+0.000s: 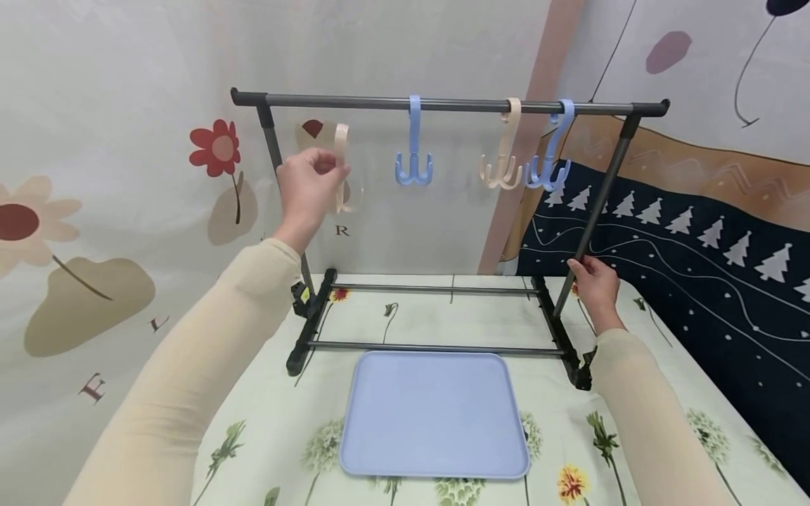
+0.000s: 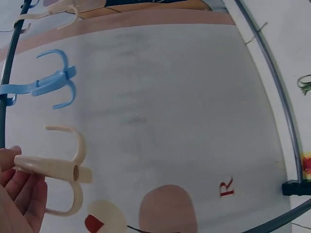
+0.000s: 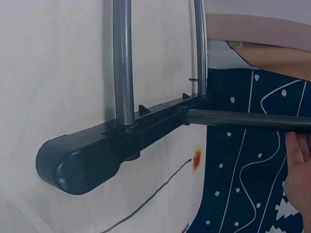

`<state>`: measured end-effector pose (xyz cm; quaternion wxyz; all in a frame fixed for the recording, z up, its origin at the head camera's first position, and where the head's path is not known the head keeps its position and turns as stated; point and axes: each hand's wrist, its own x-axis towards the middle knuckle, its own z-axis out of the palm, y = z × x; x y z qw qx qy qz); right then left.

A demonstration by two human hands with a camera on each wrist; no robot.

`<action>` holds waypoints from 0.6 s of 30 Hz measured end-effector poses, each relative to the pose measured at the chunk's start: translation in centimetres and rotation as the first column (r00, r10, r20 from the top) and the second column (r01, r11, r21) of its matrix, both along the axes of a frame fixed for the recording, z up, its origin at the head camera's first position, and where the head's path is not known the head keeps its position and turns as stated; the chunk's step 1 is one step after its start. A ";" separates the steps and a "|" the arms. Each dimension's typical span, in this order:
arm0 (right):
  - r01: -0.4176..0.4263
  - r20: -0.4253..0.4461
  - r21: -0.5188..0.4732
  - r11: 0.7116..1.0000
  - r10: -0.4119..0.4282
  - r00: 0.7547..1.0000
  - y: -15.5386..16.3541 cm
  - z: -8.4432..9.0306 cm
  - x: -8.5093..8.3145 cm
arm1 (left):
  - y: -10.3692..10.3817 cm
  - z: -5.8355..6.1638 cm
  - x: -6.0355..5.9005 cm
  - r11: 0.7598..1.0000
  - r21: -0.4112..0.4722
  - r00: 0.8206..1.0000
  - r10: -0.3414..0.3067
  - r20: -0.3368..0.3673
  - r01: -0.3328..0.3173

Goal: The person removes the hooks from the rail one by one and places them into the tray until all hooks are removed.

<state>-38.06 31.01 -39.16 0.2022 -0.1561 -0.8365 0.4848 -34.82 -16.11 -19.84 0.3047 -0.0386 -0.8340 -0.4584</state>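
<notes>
My left hand [image 1: 310, 184] pinches a beige four-prong hook [image 2: 53, 167] by its shank. This hook hangs upright from my fingers, its curved top a little under the left part of the rack's top bar [image 1: 373, 102]. To its right a blue hook [image 1: 414, 137] hangs on the bar. Farther right hang another beige hook [image 1: 510, 137] and a second blue hook [image 1: 560, 137], close together. My right hand [image 1: 596, 284] holds the lower part of the rack's right upright [image 1: 598, 211]; in the right wrist view its fingers [image 3: 292, 145] are right at the tube.
The dark rack stands on two black feet [image 1: 309, 330] joined by two low rods [image 1: 436, 348]. In front of it lies a light blue tray [image 1: 436, 414] on a flowered cloth [image 1: 285, 436]. Printed curtains [image 1: 405, 232] rise behind and to the right.
</notes>
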 end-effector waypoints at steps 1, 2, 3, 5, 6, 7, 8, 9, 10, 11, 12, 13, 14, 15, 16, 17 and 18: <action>0.000 0.002 -0.002 1.000 0.000 1.000 0.0 0.0 0.0 | -0.1 -0.5 0.0 1.000 -0.014 1.000 -0.011 0.013 0.011; 0.000 0.003 -0.002 1.000 0.000 1.000 0.1 0.0 0.0 | -0.2 -1.0 0.1 0.999 -0.029 1.000 -0.018 0.023 0.019; 0.001 0.002 -0.001 1.000 -0.001 1.000 0.1 0.0 0.0 | -0.2 -1.5 0.2 0.999 -0.046 0.999 -0.022 0.030 0.024; 0.002 0.004 0.003 1.000 -0.002 1.000 0.1 0.0 0.0 | -0.2 -2.6 0.3 0.997 -0.071 0.999 -0.033 0.038 0.035; 0.002 0.005 0.002 1.000 -0.002 1.000 0.1 0.0 0.0 | -0.2 -3.2 0.4 0.996 -0.078 0.998 -0.041 0.040 0.044; 0.002 0.006 0.004 1.000 -0.002 1.000 0.1 0.0 0.0 | -0.1 -3.8 0.5 0.996 -0.071 0.997 -0.056 0.047 0.059; 0.001 0.006 0.005 1.000 -0.001 1.000 0.1 0.0 0.0 | 0.0 -4.5 0.5 0.995 -0.056 0.996 -0.074 0.051 0.076; 0.002 0.009 0.006 1.000 -0.002 1.000 0.1 0.0 0.0 | 0.2 -5.1 0.6 0.995 -0.040 0.994 -0.094 0.056 0.097; 0.001 0.012 0.007 1.000 -0.001 1.000 0.0 0.0 0.0 | 0.4 -5.8 0.6 0.993 -0.023 0.991 -0.117 0.064 0.119; 0.002 0.012 0.008 1.000 -0.002 1.000 0.0 0.0 0.0 | 0.6 -6.4 0.7 0.990 -0.003 0.987 -0.142 0.074 0.143; 0.002 0.014 0.010 1.000 -0.002 1.000 0.0 0.0 0.0 | 0.9 -7.1 0.7 0.986 0.018 0.982 -0.169 0.087 0.168; 0.002 0.012 0.012 1.000 -0.002 1.000 0.0 0.0 0.0 | 1.2 -7.7 0.8 0.980 0.045 0.975 -0.198 0.099 0.194; 0.003 0.011 0.012 1.000 -0.003 1.000 0.0 0.0 0.0 | 1.5 -8.4 0.9 0.973 0.068 0.967 -0.227 0.114 0.220; 0.004 0.011 0.014 1.000 -0.004 1.000 0.0 0.0 0.0 | 1.8 -9.0 1.0 0.966 0.082 0.959 -0.254 0.129 0.245; 0.004 0.010 0.015 1.000 -0.005 1.000 0.1 -0.1 0.1 | 2.1 -9.6 1.1 0.958 0.102 0.948 -0.282 0.151 0.269; 0.007 0.009 0.016 1.000 -0.007 1.000 0.1 -0.1 0.0 | 2.5 -10.2 1.1 0.947 0.128 0.935 -0.313 0.168 0.294; 0.008 0.009 0.018 1.000 -0.008 1.000 0.0 -0.1 0.1 | 2.8 -10.7 1.1 0.935 0.153 0.921 -0.344 0.182 0.319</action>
